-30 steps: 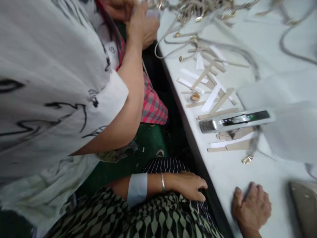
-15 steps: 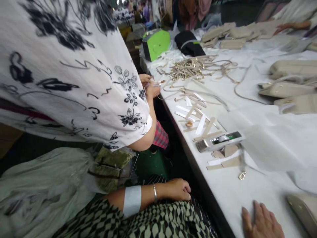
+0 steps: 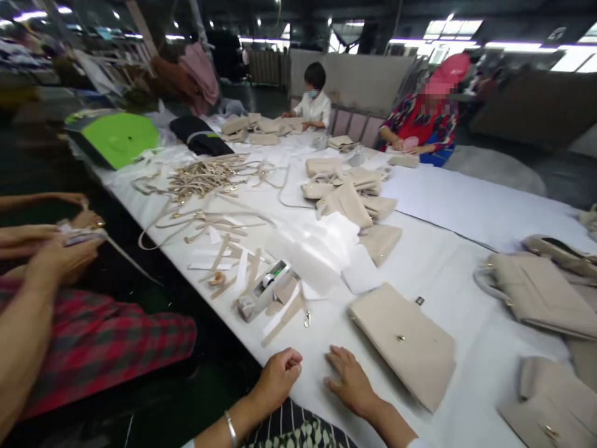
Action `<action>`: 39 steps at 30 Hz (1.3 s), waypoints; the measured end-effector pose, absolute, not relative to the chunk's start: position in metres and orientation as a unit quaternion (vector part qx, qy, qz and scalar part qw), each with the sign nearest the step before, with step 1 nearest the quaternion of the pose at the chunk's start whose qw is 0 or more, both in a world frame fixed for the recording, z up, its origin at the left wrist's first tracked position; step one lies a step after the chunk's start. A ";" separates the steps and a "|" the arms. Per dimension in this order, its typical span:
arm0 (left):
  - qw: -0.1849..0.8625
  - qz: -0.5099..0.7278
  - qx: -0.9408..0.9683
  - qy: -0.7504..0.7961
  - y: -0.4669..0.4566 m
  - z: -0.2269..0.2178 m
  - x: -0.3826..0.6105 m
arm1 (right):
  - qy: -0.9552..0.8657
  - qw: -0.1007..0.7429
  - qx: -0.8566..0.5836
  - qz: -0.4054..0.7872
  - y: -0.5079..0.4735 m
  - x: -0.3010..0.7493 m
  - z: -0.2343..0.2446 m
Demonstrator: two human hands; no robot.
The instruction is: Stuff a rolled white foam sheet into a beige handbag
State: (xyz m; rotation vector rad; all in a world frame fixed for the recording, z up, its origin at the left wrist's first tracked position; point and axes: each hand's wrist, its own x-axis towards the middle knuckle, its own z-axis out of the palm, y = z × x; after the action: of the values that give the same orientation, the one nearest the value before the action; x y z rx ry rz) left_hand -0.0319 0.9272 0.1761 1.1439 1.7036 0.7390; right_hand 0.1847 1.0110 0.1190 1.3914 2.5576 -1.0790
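My left hand point(image 3: 278, 378) is at the near edge of the white table, its fingers curled in loosely with nothing showing in them. A silver bangle point(image 3: 231, 429) circles that wrist. My right hand point(image 3: 349, 381) lies over the tabletop with its fingers spread, holding nothing. Just right of it rests a flat beige handbag point(image 3: 405, 345) with a small metal clasp. Ahead of my left hand lie a tape dispenser point(image 3: 262, 291), beige and white strips point(image 3: 284, 317) and a metal snap hook point(image 3: 306, 319).
Beige straps point(image 3: 205, 177) are heaped farther back, near a green machine point(image 3: 121, 138). More beige bags pile up mid-table point(image 3: 347, 199) and at right point(image 3: 541, 292). A co-worker's hands point(image 3: 69, 249) hold a strap at left. Two other people work across the table.
My view has swung right and up towards the table. My left hand has come from my lap to the table edge. The beige handbag beside my right hand now shows fully.
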 end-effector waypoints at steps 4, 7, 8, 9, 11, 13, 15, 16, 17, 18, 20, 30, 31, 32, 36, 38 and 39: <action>0.336 0.242 0.602 0.683 0.978 0.177 -0.019 | 0.722 -0.141 0.492 -0.465 1.061 0.189 0.162; 0.277 0.204 0.705 0.620 1.015 0.160 -0.012 | 0.683 -0.231 0.531 -0.446 1.105 0.189 0.189; 0.260 0.191 0.733 0.598 1.026 0.151 -0.009 | 0.674 -0.249 0.542 -0.436 1.121 0.189 0.196; 0.243 0.177 0.758 0.578 1.036 0.142 -0.007 | 0.665 -0.262 0.553 -0.427 1.136 0.191 0.203; 0.205 0.150 0.795 0.552 1.053 0.123 -0.005 | 0.629 -0.285 0.588 -0.422 1.168 0.196 0.212; 0.162 0.130 0.821 0.533 1.064 0.105 -0.006 | 0.572 -0.307 0.637 -0.416 1.201 0.203 0.217; 0.120 0.120 0.838 0.518 1.071 0.089 -0.009 | 0.514 -0.318 0.687 -0.403 1.235 0.212 0.217; 0.101 0.119 0.845 0.512 1.072 0.083 -0.010 | 0.492 -0.315 0.707 -0.398 1.252 0.216 0.216; 0.086 0.120 0.851 0.505 1.073 0.078 -0.011 | 0.476 -0.307 0.723 -0.396 1.268 0.219 0.214; 0.075 0.121 0.855 0.498 1.073 0.074 -0.010 | 0.461 -0.296 0.735 -0.399 1.284 0.220 0.210; 0.074 0.117 0.858 0.494 1.071 0.071 -0.008 | 0.443 -0.272 0.750 -0.410 1.312 0.219 0.200; 0.149 0.087 0.853 0.492 1.070 0.085 -0.004 | 0.485 -0.217 0.761 -0.373 1.281 0.253 0.150; 0.151 0.088 0.853 0.492 1.069 0.085 -0.004 | 0.492 -0.197 0.770 -0.356 1.261 0.269 0.152; 0.152 0.090 0.852 0.493 1.069 0.085 -0.005 | 0.503 -0.167 0.780 -0.333 1.241 0.286 0.154; 0.156 0.091 0.847 0.501 1.071 0.090 -0.005 | 0.574 -0.007 0.776 -0.260 1.171 0.337 0.173; 0.158 0.093 0.844 0.504 1.072 0.094 -0.004 | 0.608 -0.002 0.736 -0.296 1.150 0.341 0.189; 0.159 0.096 0.842 0.506 1.072 0.095 -0.003 | 0.626 -0.011 0.712 -0.316 1.143 0.338 0.197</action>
State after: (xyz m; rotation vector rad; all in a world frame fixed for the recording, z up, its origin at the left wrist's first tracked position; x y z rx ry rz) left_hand -0.0034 1.0723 0.0952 2.4082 1.4462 0.2738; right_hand 0.3376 1.1428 0.1971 2.2543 1.9817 -1.0007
